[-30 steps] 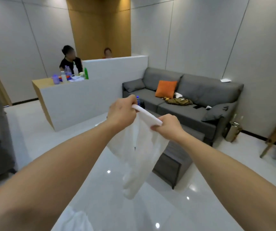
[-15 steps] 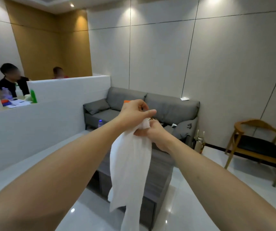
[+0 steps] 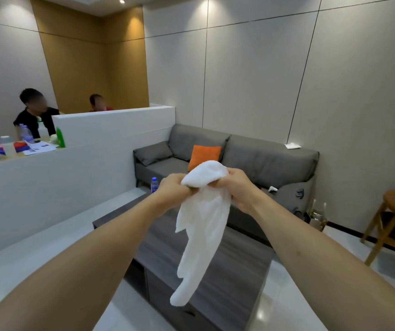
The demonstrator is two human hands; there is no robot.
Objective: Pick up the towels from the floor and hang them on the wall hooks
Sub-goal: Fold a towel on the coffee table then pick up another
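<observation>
1. Left hand (image 3: 175, 188) fingers curled tight on the white towel (image 3: 202, 225), gripping its top bunch from the left side.
2. Right hand (image 3: 240, 189) fingers also curled and clamped on the same bunch from the right; the two hands sit closer to level now than 0.5 s ago, when the left was above the right.
3. Towel top now humps up in a rounded fold between the hands; earlier it was pinched flat under the left thumb.
4. Rest of the towel hangs down in mid-air in front of the dark coffee table (image 3: 227, 259), off the floor, not touching any hook.
5. Both forearms stretched forward, as before.
6. View has swung: grey sofa (image 3: 263, 158) with orange cushion (image 3: 204, 155) now shows behind the hands; cushion was mostly hidden earlier.
7. Wooden chair (image 3: 392, 218) sits at the right edge, partly cut off.
8. White counter (image 3: 72, 168) left, two people behind it.
</observation>
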